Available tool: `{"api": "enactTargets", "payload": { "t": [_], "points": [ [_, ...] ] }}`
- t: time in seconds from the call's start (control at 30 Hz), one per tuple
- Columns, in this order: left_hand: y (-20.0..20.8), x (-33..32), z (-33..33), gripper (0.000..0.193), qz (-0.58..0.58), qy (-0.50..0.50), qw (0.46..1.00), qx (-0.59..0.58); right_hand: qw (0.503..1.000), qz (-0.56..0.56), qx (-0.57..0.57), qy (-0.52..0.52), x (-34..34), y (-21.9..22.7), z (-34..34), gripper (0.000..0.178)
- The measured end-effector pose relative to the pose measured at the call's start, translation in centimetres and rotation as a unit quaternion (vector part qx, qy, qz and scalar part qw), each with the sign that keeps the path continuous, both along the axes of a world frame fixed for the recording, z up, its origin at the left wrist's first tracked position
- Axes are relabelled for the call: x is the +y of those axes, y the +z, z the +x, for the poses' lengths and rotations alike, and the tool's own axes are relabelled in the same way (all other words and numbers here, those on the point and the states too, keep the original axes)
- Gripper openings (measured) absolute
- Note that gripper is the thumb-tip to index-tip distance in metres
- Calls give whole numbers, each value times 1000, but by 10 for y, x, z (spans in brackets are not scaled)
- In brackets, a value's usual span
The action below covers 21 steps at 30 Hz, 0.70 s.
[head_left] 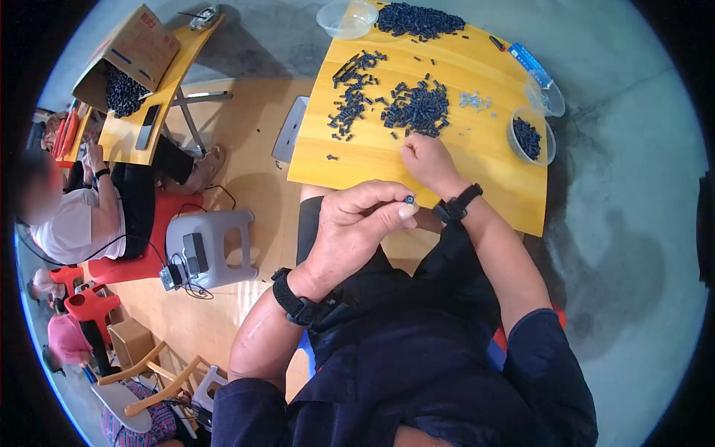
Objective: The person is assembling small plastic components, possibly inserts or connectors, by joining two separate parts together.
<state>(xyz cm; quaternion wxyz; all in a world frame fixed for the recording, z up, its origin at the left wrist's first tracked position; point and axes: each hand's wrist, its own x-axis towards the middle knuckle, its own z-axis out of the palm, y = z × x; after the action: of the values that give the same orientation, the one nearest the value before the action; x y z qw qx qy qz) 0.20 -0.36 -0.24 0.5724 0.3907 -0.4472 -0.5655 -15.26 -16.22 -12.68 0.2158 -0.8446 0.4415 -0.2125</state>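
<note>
My left hand (pixel 357 221) is raised over my lap at the near edge of the yellow table (pixel 313 165). Between its thumb and fingertip it pinches a small black cylindrical part (pixel 410 200), whose round end shows a bluish centre. Over the table, my right hand (pixel 427 158) is closed at the near side of a heap of small black parts (pixel 417 106); its fingertips are hidden, so what they hold, if anything, does not show. A looser scatter of black parts (pixel 350 108) lies to the left. Small silvery pieces (pixel 474 100) are spread on the right.
At the far side are a big black heap (pixel 421 20) and a clear bowl (pixel 347 18). A tub of black parts (pixel 527 139) stands right, near a blue box (pixel 530 63). Leftward are a grey stool (pixel 212 246), a seated person (pixel 89 201) and a carton (pixel 138 52).
</note>
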Motion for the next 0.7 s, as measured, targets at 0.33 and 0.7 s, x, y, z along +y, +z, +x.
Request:
{"api": "enactTargets", "payload": {
  "t": [0.33, 0.7],
  "points": [
    [-5, 1, -3, 13, 57, 16, 998, 27, 745, 476, -467, -18, 53, 103, -23, 14],
    [2, 2, -3, 12, 28, -27, 999, 16, 664, 544, -506, 83, 86, 136, -21, 15]
  ]
}}
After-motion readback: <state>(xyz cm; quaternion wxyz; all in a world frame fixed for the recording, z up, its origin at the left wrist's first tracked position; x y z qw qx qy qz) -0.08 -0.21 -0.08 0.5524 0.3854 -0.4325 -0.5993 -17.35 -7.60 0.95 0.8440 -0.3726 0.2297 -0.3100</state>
